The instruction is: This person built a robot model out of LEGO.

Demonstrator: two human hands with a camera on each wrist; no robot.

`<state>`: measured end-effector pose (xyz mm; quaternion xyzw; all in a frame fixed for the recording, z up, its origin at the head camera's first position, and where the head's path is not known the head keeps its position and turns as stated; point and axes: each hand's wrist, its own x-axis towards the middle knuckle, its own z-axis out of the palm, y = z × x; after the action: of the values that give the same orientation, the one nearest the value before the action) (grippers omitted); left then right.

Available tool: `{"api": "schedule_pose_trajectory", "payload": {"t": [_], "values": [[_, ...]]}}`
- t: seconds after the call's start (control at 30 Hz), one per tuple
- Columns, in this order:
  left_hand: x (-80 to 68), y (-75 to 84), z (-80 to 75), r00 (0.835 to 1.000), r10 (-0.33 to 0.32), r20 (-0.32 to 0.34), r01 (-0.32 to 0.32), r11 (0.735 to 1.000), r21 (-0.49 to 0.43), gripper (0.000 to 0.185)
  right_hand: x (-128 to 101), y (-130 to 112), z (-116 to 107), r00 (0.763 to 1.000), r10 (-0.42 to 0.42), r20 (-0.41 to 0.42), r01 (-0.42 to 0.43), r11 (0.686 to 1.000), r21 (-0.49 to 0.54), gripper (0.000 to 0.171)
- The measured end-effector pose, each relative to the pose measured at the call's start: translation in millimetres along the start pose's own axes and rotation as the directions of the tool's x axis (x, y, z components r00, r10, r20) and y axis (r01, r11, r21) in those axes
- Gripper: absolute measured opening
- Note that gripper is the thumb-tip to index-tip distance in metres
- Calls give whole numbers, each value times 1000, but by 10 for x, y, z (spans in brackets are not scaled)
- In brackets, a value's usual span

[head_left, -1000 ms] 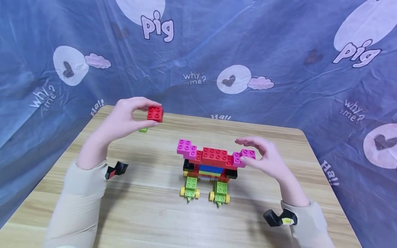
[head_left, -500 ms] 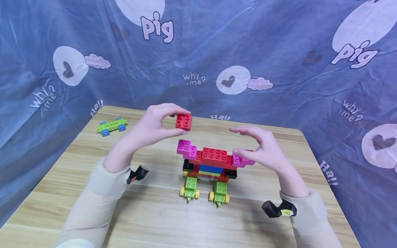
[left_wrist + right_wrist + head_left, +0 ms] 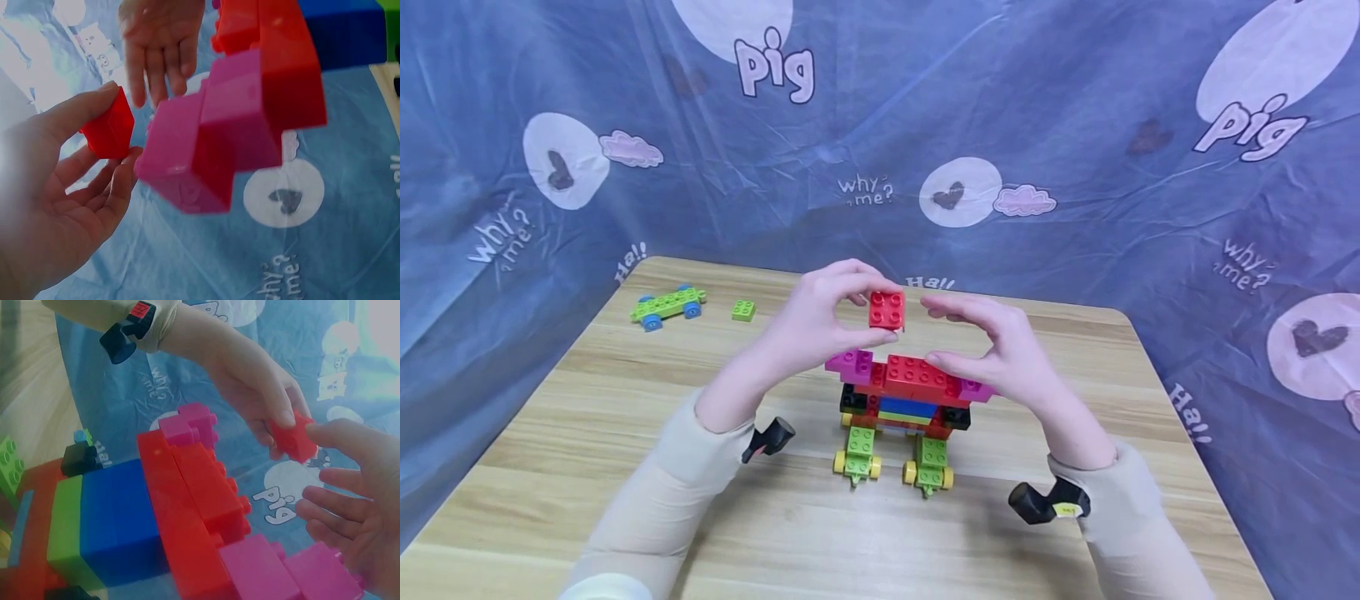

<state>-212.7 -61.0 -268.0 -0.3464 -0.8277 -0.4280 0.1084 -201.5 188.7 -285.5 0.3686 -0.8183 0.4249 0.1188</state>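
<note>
My left hand [image 3: 823,317] pinches a square red toy brick [image 3: 887,310] between thumb and fingers, above the top of a built brick model. That model has a red top [image 3: 917,375], stepped pink bricks [image 3: 187,137] at both ends, a blue layer [image 3: 907,407] and black side bricks. It stands on green wheeled bases [image 3: 931,462] with yellow wheels. Just right of the red brick, my right hand [image 3: 1000,342] is held with thumb and fingers spread apart and nothing between them. In the head view it overlaps the model's right pink end.
At the back left of the wooden table [image 3: 587,417] stand a green toy car base [image 3: 668,306] with blue wheels and a small green brick [image 3: 743,311]. A blue printed cloth [image 3: 850,100] hangs behind the table and along its sides.
My left hand has carried the red brick rightward to above the model. My right hand has shifted left toward it. The green car base and small green brick have come into full view.
</note>
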Motion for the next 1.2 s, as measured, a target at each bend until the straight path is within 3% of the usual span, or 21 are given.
{"api": "schedule_pose_trajectory", "payload": {"t": [0.13, 0.53, 0.9, 1.2], "values": [[-13, 18, 75, 999, -36, -10, 36, 999, -25, 45, 14, -14, 39, 1000, 7, -22, -7, 1000, 16, 58], [-21, 20, 170, 999, -49, 14, 49, 997, -55, 59, 24, -41, 74, 1000, 16, -18, -16, 999, 41, 54], [-4, 38, 200, 997, -52, 55, 58, 994, -95, 66, 16, -49, 90, 999, 41, -30, -42, 999, -7, 42], [-5, 48, 225, 996, -31, 89, 38, 996, -76, 60, -9, -61, 75, 994, 96, -47, -97, 995, -23, 34]]}}
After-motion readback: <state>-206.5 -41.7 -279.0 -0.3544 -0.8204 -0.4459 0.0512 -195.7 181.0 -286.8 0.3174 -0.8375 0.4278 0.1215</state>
